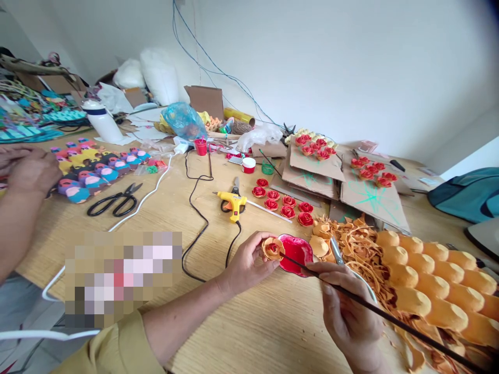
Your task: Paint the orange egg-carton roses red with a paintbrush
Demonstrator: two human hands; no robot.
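My left hand (249,262) pinches a small orange rose (273,249) that looks made of egg-carton pulp, its centre red. In my right hand (349,306) is a long, dark-handled paintbrush (374,303), its tip at the flower's centre. Just behind the flower sits a dish of red paint (298,253). A metal tool with a pale handle (336,252), perhaps scissors, shows behind my right hand; I cannot tell whether the hand touches it. Several red-painted roses (287,212) stand in rows beyond the dish.
Orange egg-carton trays (413,298) and scraps (360,249) fill the right side. Cardboard sheets (370,200) bear more red roses. A yellow glue gun (233,203), black scissors (117,201) and cables lie left of centre. Another person's hand (35,169) is at far left by painted cups (99,169).
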